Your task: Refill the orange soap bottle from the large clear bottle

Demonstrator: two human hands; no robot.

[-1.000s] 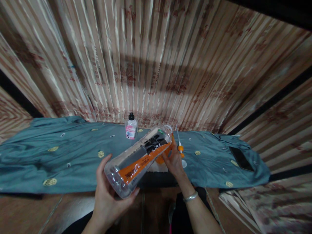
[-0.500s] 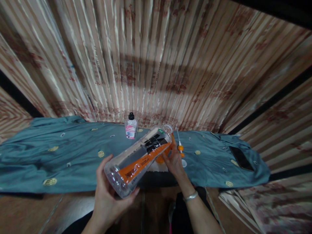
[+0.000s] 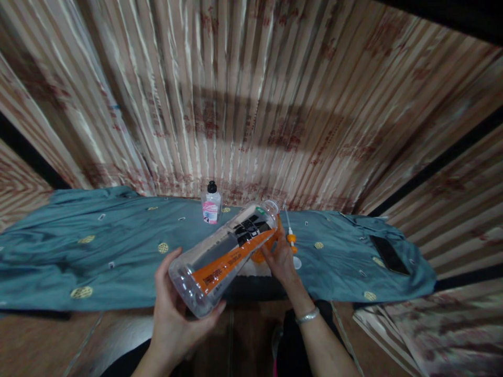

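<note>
A large clear plastic bottle (image 3: 223, 259) with an orange and black label lies tilted across the middle, its neck up to the right. My left hand (image 3: 176, 314) is wrapped round its base. My right hand (image 3: 281, 259) grips an orange bottle (image 3: 258, 256), mostly hidden behind the clear one, close below the clear bottle's mouth. To the right of that hand, an orange-and-white pump top (image 3: 291, 239) with a thin tube rests on the cloth. A small white disc (image 3: 297, 263) lies just below it.
A small clear bottle (image 3: 211, 205) with a pink label and black cap stands at the back. A dark phone (image 3: 389, 255) lies on the right of the teal cloth (image 3: 129, 251). Striped curtains (image 3: 243, 104) rise close behind the table, with dark poles at both sides.
Almost nothing differs. Both hands and the tilted clear bottle keep nearly the same position, with only a very slight shift.
</note>
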